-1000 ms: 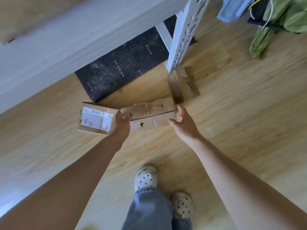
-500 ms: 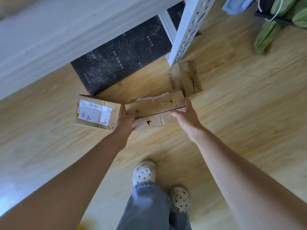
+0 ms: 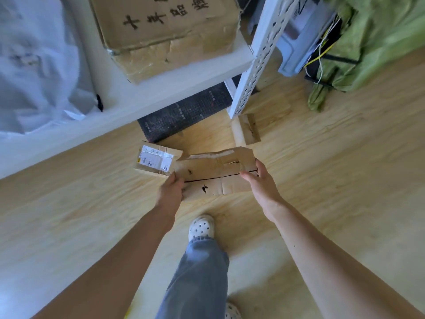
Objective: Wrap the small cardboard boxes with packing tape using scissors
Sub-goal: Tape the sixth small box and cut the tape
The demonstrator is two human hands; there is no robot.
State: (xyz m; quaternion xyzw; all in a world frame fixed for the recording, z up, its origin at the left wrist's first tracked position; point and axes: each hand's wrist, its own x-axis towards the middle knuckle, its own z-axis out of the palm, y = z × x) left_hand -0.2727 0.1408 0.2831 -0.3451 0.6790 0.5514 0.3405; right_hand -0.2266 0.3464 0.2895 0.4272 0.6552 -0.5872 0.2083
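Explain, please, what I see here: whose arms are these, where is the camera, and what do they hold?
No machine here: a person wears a camera on the head, so you look down along both arms to the wooden floor. The left hand and the right hand grip the two ends of a torn box. Left of it lies a labelled box; a third box lies by the white shelf leg. A big carton stands on the shelf. No tape or scissors show.

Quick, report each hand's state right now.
Left hand: closed, gripping the left end of the long cardboard box.
Right hand: closed, gripping the same box's right end.
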